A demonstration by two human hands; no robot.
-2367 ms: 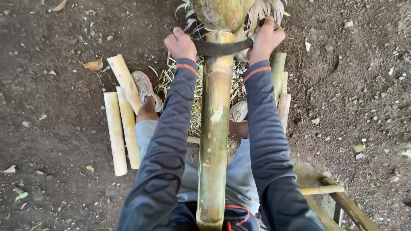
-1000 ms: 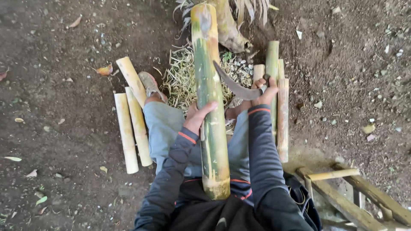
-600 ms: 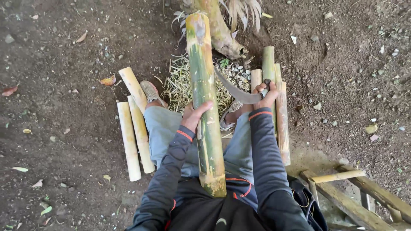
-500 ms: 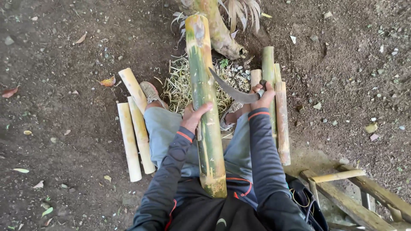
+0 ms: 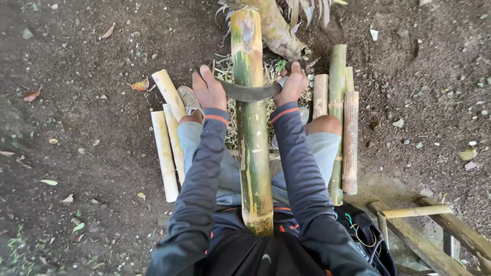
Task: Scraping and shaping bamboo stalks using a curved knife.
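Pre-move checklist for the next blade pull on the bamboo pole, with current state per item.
1. Curved dark metal blade lies across the long green bamboo pole: ok.
2. Right hand has its grip closed on the blade's handle end: ok.
3. Left hand is on the blade's far end; whether the fingers are clear of the edge: cannot tell.
4. Pole runs between the knees, near end against the body: ok.
5. Pole's far end is braced against something: cannot tell.
6. Cut pale bamboo pieces and greener ones lie beside the legs, off the pole: ok.
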